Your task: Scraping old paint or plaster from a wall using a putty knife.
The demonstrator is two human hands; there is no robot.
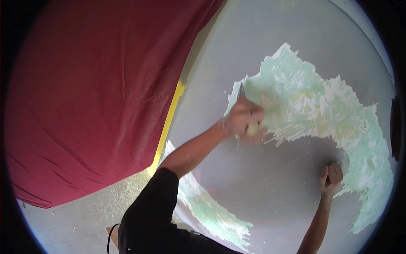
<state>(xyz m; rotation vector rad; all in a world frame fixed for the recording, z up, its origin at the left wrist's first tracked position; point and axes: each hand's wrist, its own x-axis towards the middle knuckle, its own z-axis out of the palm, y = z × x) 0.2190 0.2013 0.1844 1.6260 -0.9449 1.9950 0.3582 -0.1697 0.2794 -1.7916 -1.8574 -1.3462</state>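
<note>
My left hand [247, 120] is wrapped round a scraper and partly smeared by motion. Its thin dark blade [241, 90] points up towards the edge of a pale green and white patch [296, 80] on a grey panel [270, 173]. The rounded, light end of the scraper's handle [253, 128] shows between the fingers. To the right, my right hand [332, 177] is curled into a fist beside the patch's lower inner edge, against the grey surface. Nothing shows inside that fist. The patch has ragged edges, white streaks and yellowish spots.
A dark red sheet [97, 93] hangs on the left, with yellow tape [171, 116] along the panel's edge. Another green and white patch [211, 211] lies lower down. Pale scraps [122, 197] litter the floor at lower left. A dark object [395, 127] stands at the right rim.
</note>
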